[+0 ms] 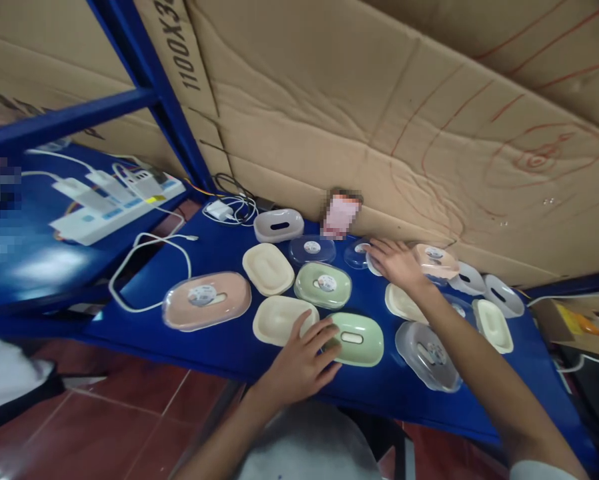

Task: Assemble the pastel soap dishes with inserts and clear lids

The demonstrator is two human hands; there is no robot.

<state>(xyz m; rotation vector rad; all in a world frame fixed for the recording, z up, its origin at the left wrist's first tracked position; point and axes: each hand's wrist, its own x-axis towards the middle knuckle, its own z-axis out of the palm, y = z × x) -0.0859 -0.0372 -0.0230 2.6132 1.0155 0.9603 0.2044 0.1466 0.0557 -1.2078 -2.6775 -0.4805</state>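
Note:
My left hand (304, 360) is at the front edge of the table. Its fingers are spread, and the tips reach over the left end of a green soap dish (372, 339) with a slot in its middle. Directly beside that hand lies a cream oval tray (269, 320). At the back, my right hand (394, 260) stretches out with its fingertips at a clear plastic lid (354, 257) bearing a round sticker. Part of a whitish piece shows under the fingers. Another green dish (304, 287) with a clear cover and sticker sits between the hands.
A covered pink dish (179, 313) lies left, a covered grey one (414, 363) right. Another clear lid (299, 253) and a grey dish (262, 230) are farther back. A blurred phone (342, 217) leans against cardboard (329, 133). Cables and a power strip (89, 230) stand left.

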